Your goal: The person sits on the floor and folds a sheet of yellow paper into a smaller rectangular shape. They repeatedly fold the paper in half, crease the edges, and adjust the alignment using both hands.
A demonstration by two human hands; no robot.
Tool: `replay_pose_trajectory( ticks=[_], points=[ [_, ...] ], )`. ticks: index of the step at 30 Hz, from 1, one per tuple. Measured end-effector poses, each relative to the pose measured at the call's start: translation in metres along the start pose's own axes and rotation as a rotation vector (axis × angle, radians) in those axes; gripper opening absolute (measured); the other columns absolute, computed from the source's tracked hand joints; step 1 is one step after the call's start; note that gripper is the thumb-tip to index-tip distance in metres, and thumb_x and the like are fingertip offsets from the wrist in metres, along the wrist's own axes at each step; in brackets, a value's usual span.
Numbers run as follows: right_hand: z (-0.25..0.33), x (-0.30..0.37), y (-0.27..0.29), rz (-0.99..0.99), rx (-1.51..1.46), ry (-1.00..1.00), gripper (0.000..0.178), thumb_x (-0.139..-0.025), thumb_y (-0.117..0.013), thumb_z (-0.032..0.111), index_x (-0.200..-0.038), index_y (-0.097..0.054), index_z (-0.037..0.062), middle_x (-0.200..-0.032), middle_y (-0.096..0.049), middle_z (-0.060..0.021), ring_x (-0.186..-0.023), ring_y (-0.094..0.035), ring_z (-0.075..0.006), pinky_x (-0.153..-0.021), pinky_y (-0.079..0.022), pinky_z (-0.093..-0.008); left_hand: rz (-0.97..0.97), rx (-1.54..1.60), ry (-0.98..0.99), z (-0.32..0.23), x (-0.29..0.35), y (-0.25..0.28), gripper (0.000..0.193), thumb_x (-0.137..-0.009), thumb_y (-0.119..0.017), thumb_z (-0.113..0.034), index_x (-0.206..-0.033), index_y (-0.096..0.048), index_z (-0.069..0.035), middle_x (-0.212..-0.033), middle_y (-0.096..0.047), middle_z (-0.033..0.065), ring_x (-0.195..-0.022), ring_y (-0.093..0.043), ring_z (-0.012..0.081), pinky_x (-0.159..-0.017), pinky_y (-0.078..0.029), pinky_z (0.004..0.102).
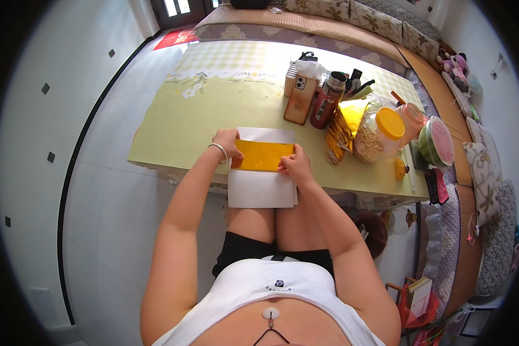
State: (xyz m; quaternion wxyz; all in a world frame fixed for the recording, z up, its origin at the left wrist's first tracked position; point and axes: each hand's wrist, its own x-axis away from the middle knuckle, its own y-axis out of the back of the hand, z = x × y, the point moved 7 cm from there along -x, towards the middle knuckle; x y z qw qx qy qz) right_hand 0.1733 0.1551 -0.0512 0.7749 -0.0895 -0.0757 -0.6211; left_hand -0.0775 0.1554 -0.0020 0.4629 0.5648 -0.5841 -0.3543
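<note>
A shiny gold sheet lies across a stack of white paper at the table's near edge, the paper jutting out over my lap. My left hand, with a light bangle at its wrist, grips the gold sheet's left side, thumb on top. At the opposite side my right hand pinches the sheet's right edge between thumb and fingers. The undersides of both grips are hidden. More gold sheets are bunched upright on the table to the right.
On the table, a phone leans near a red thermos. A yellow-lidded jar of grain-like pieces and a halved watermelon stand farther right. A long cushioned seat runs behind, and a dark stool is below.
</note>
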Motion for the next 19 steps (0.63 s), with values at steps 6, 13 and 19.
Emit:
replay_pose_trajectory(
  ticks=[6,13,19],
  points=[
    [-0.003,0.006,0.000,-0.052,-0.179,0.083,0.055,-0.090,-0.055,-0.001,-0.141,-0.036,-0.0031,-0.080,-0.067,-0.0108,-0.062,-0.068,-0.0187,-0.054,-0.057,-0.0291,-0.176,0.620,-0.001,0.031,0.019,-0.013,0.014,-0.075,-0.078,-0.002,-0.080,-0.066,-0.004,-0.085,-0.071,0.0074,-0.077,-0.069,0.0199,-0.066,-0.057,0.0310],
    [-0.001,0.002,0.005,-0.028,-0.323,0.046,0.013,-0.099,-0.062,0.016,-0.100,-0.063,0.0034,-0.085,-0.071,-0.0092,-0.070,-0.070,-0.0165,-0.062,-0.058,-0.0279,-0.159,1.432,0.250,0.016,0.058,-0.027,0.005,-0.090,-0.067,-0.001,-0.094,-0.068,-0.004,-0.087,-0.071,0.0072,-0.079,-0.072,0.0184,-0.068,-0.061,0.0286],
    [-0.007,0.007,0.013,0.071,-0.150,0.020,0.016,-0.097,-0.065,0.018,-0.105,-0.062,0.0052,-0.086,-0.071,-0.0093,-0.070,-0.072,-0.0190,-0.065,-0.060,-0.0268,-0.127,1.379,0.217,0.034,0.055,-0.047,0.010,-0.092,-0.067,-0.005,-0.102,-0.068,-0.005,-0.097,-0.073,0.0099,-0.085,-0.074,0.0225,-0.072,-0.061,0.0305]
  ],
)
